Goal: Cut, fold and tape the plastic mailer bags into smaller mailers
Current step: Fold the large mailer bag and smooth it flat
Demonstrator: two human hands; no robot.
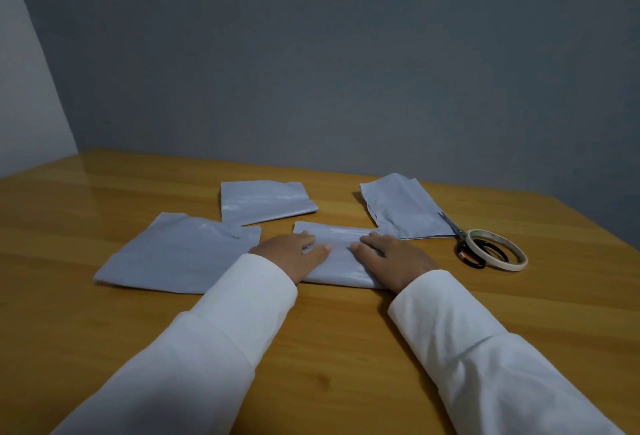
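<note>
A plain room: bare grey wall [346, 53] behind a wooden table [329, 348].

- My left grip [292, 254] is bare, fingers unadorned, no ring or watch showing.
- My right grip [393, 256] is bare as well.
- My left sleeve [194, 348] is white cloth, long, softly creased, with a wide folded cuff at 1 o'clock.
- My right sleeve [485, 355] matches: white, long, wrinkled, cuff at 11 o'clock.

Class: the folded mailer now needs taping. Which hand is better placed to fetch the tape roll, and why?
The right hand: the tape roll lies on its side of the folded mailer, while the left hand could keep pressing the fold.
</note>
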